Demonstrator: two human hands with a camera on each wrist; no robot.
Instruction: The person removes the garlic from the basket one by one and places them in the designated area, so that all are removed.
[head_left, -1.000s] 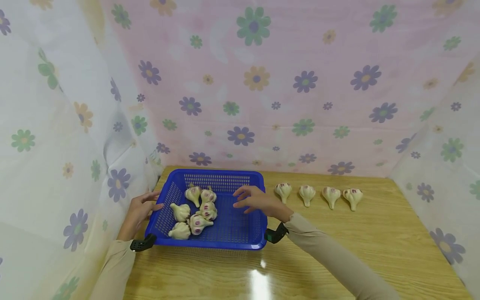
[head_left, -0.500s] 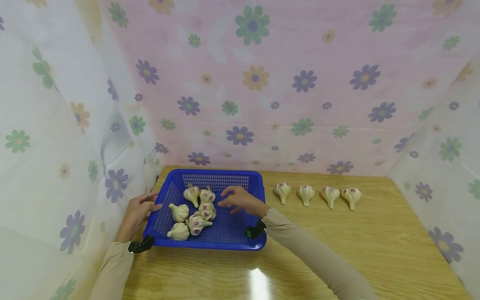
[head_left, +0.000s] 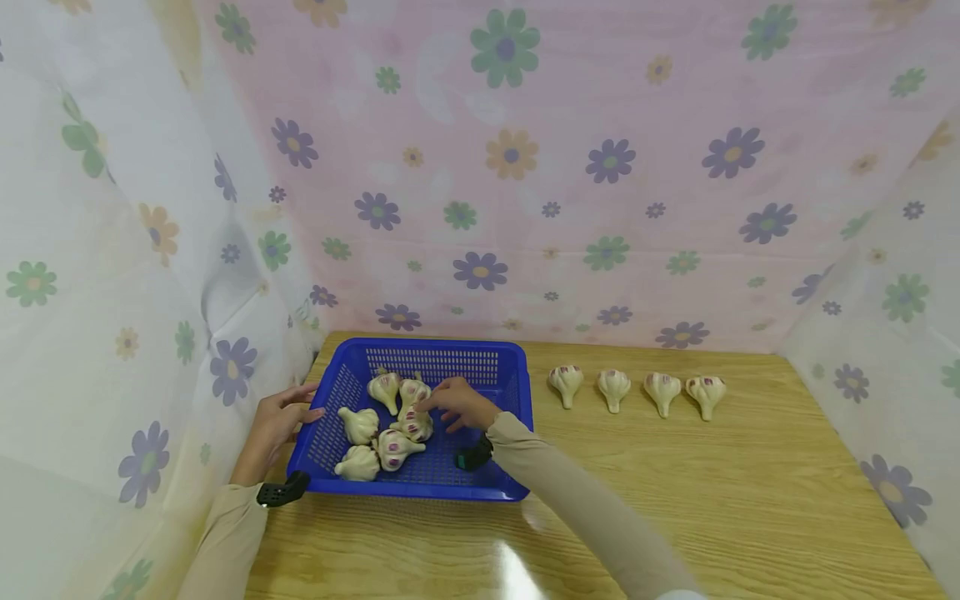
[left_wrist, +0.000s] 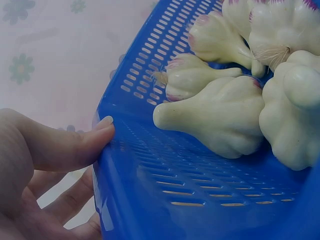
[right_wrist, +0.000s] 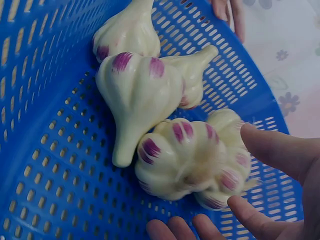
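Note:
A blue plastic basket (head_left: 420, 491) with slotted walls holds several garlic bulbs, white with purple streaks, grouped toward its left side. My left hand (head_left: 276, 423) grips the basket's left rim; in the left wrist view the thumb (left_wrist: 75, 147) lies on the rim and the fingers are against the outside. My right hand (head_left: 461, 403) reaches inside the basket, over the bulbs. In the right wrist view its thumb and fingers are spread around a garlic bulb (right_wrist: 175, 155) and the bulb behind it, with nothing held between them.
Four-like row aside, several garlic bulbs (head_left: 614, 389) stand in a line on the wooden table (head_left: 675, 500), right of the basket. Flowered cloth (head_left: 555, 167) hangs behind and on both sides, close beside my left arm.
My right hand has moved left and deeper over the basket, from its right side to the bulbs. The left hand stays on the rim, and the bulbs keep their places.

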